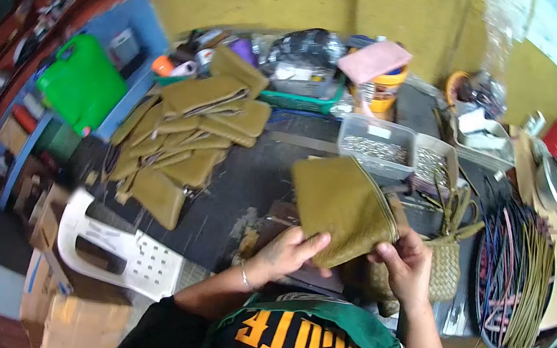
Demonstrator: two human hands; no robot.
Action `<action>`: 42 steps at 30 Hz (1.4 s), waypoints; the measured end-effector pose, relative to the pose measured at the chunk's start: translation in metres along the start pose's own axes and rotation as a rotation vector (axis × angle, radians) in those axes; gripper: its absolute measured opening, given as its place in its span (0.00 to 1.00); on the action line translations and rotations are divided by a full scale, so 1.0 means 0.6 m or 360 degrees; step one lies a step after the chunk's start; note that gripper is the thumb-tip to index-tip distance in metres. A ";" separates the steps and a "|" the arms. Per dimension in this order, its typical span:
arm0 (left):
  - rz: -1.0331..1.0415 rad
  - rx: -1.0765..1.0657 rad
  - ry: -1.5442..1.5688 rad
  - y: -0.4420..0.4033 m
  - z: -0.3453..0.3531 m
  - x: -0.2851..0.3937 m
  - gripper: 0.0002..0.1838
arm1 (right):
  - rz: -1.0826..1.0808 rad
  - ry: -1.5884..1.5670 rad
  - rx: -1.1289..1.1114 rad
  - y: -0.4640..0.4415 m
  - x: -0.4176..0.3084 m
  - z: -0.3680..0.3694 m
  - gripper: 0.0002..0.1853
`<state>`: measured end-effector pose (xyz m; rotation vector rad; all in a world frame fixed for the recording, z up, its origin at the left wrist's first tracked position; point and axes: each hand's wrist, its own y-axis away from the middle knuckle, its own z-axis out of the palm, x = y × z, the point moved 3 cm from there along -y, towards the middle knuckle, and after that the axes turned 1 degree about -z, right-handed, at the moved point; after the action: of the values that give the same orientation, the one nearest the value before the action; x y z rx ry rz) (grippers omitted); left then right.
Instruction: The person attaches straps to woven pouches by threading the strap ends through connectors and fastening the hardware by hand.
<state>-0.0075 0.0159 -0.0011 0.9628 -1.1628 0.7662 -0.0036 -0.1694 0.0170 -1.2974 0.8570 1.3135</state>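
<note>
An olive-green pouch (340,207) with a zipper along its right edge is held up over the dark worktable. My left hand (291,252) grips its lower left edge, thumb on the front face. At the zipper's lower end, my right hand (406,262) pinches the pouch's corner. Beneath and to the right of the pouch lies a woven olive bag (444,257) with straps, partly hidden by my right hand. A heap of similar olive pouches (186,128) lies on the table's left part.
Two bins of small metal parts, one a clear bin (376,146), stand behind the pouch. A yellow bucket (384,92) is farther back. Bundled cords (517,279) lie at the right. A white plastic chair (147,266) and a green jerrycan (82,83) are at the left.
</note>
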 end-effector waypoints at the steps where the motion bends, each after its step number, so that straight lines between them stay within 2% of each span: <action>1: -0.0298 -0.0035 -0.0453 0.004 -0.030 -0.007 0.23 | 0.0180 0.0049 0.0036 0.010 0.019 -0.005 0.10; 2: -0.0217 0.0154 -0.1398 0.005 -0.050 -0.006 0.27 | 0.0259 0.0303 0.0010 0.020 0.025 0.001 0.09; 3: 0.0150 0.0669 -0.2003 0.024 -0.054 0.015 0.26 | 0.0327 0.0556 0.0000 0.027 0.030 0.005 0.08; 5: 0.0566 0.0705 -0.1919 0.063 -0.016 0.080 0.27 | 0.0325 0.0474 -0.0001 0.034 0.037 0.026 0.09; 7: 0.0875 0.0359 -0.2126 0.066 0.043 0.088 0.31 | 0.0328 0.0391 0.0036 0.041 0.037 0.042 0.10; 8: 0.0819 0.0238 -0.2095 0.054 0.051 0.065 0.32 | 0.0072 0.0633 -0.0009 0.039 0.022 0.046 0.10; 9: 0.1013 0.0379 -0.2138 0.048 0.054 0.059 0.27 | -0.0191 0.0875 -0.0056 0.037 0.007 0.050 0.11; 10: 0.1156 0.0403 -0.2139 0.041 0.052 0.050 0.25 | -0.0636 0.1293 0.0053 0.035 -0.013 0.054 0.08; 15: 0.1567 0.0463 -0.2289 0.024 0.051 0.048 0.19 | -0.0688 0.1377 0.0276 0.037 -0.043 0.031 0.06; 17: 0.1693 0.0548 -0.2292 0.023 0.049 0.048 0.17 | -0.0528 0.1147 0.0312 0.027 -0.020 0.017 0.09; 18: 0.1768 0.0581 -0.2265 0.024 0.047 0.050 0.16 | -0.0281 0.0878 0.0298 0.017 0.003 0.012 0.11; 19: 0.1792 0.0602 -0.2254 0.024 0.046 0.052 0.16 | -0.0044 0.0598 0.0293 0.008 0.026 0.008 0.12; 22: 0.1807 0.0652 -0.2246 0.024 0.039 0.051 0.18 | 0.0126 0.0173 0.0204 -0.015 0.038 0.021 0.13; 25: 0.1606 0.0632 -0.2209 0.022 0.030 0.072 0.19 | 0.0081 -0.0046 0.0116 -0.008 0.003 0.049 0.13; 27: 0.1627 0.0628 -0.2107 0.023 0.030 0.086 0.22 | 0.0201 -0.0064 0.0104 -0.011 -0.002 0.054 0.12; 31: 0.1593 0.0678 -0.2179 0.015 0.033 0.080 0.25 | 0.0070 0.0011 0.0075 -0.014 -0.012 0.058 0.13; 35: 0.1681 0.0617 -0.2168 0.006 0.033 0.078 0.18 | 0.0145 0.0003 0.0063 -0.013 -0.011 0.048 0.12; 39: 0.1796 0.0660 -0.2097 0.002 0.032 0.083 0.14 | -0.0086 0.0142 0.0382 -0.029 0.018 0.018 0.13; 40: 0.1909 0.0750 -0.1935 0.004 0.024 0.077 0.12 | -0.0137 0.0338 0.0602 -0.037 0.039 -0.012 0.13; 41: 0.1863 0.0900 -0.1861 0.015 0.014 0.084 0.11 | -0.0184 0.0526 0.0828 -0.042 0.051 -0.042 0.13; 42: 0.1896 0.0895 -0.1881 0.030 0.007 0.100 0.12 | -0.0006 0.0431 0.0820 -0.047 0.063 -0.080 0.13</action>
<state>-0.0104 0.0201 0.0616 1.1641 -2.7629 1.5966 0.0397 -0.2032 -0.0225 -1.0694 1.2823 0.8400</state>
